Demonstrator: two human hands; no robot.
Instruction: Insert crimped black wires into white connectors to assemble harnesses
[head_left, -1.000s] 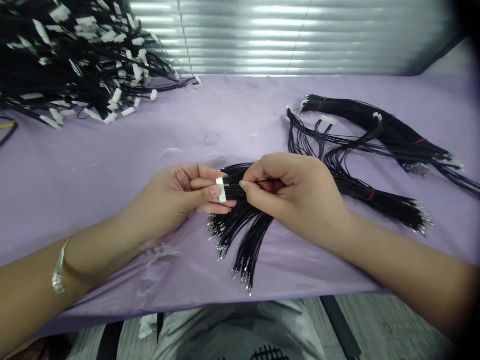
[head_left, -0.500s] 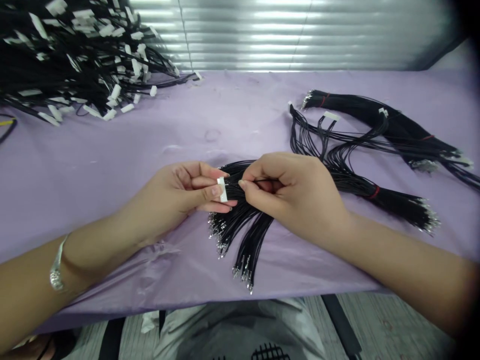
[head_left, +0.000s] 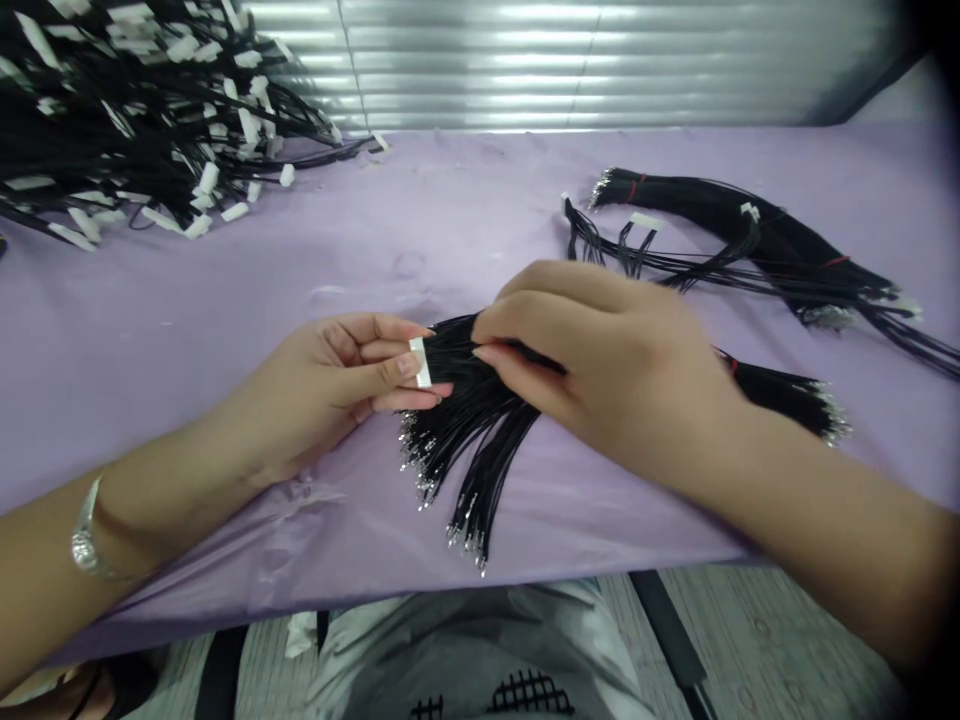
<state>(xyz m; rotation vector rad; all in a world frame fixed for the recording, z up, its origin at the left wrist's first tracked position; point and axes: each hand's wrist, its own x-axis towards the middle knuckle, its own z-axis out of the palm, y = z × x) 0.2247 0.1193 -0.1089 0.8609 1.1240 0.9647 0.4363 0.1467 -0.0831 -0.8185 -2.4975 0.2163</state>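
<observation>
Between left fingers [head_left: 381, 377], blocky white connector [head_left: 423, 368]

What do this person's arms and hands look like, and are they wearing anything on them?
Both the left hand and the right hand are gloveless, with no sleeves showing on the forearms. A shiny silver bracelet circles the left wrist, with a wider, bumpy-looking part. The right wrist shows none.

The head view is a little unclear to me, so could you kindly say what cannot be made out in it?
Head view: what the right hand holds, if anything; blur and its own fingers hide this.
Head view: the slots of the connector, too small and partly covered by the left hand.
Head view: the left part of the lower bundle, behind the right hand.
Head view: the rest of the pile, cut off at left and top.
</observation>
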